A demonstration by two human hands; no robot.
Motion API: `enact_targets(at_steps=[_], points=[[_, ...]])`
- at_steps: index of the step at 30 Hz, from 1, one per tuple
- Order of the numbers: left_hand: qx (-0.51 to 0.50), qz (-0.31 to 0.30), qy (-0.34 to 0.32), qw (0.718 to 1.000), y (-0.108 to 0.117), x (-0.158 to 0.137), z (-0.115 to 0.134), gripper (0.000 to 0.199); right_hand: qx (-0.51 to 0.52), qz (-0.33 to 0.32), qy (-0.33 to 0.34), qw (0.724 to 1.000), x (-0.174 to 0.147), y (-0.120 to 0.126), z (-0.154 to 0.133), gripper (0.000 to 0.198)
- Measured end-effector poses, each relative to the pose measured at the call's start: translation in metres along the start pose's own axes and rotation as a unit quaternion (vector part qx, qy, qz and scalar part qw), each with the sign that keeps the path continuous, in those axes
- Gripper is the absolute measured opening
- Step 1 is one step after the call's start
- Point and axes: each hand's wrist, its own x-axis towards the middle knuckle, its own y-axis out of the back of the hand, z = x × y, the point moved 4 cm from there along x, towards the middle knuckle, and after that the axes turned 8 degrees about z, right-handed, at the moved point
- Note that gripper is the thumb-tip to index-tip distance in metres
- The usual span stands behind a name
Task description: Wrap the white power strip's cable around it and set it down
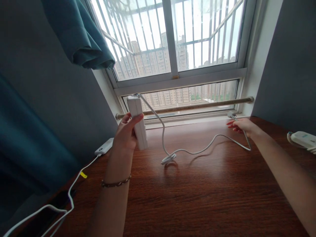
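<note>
My left hand [128,133] is closed around a white power strip [138,126], held up on end above the table. From its top end a white cord [197,152] runs down, passes through a small loop or knot near the middle, and stretches across to the right. My right hand [243,126] grips the cord's far end just behind the plug [231,114], close to the window sill. The strip's socket face is turned away to the right, so its outlets are mostly hidden.
A reddish-brown wooden table [197,200] spans the front. At left lie a white power strip or adapter [105,147] with a cord and a yellow tag [83,174]. Another white device [303,138] sits at right. Behind are a metal rail [197,106], a barred window and a teal curtain [84,39].
</note>
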Motion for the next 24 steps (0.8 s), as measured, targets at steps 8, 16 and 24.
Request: enact_targets(at_steps=[8, 16, 24], points=[[-0.034, -0.006, 0.02, 0.999, -0.002, -0.015, 0.011, 0.039, -0.334, 0.007, 0.068, 0.94, 0.007, -0.025, 0.016, 0.029], [-0.045, -0.005, 0.028, 0.999, 0.0, -0.02, 0.013, 0.036, -0.543, -0.125, 0.094, 0.825, -0.01, -0.068, 0.046, 0.038], [-0.044, -0.002, 0.033, 0.998, -0.001, -0.022, 0.014, 0.04, -0.584, -0.066, 0.146, 0.796, -0.07, -0.09, 0.003, 0.038]])
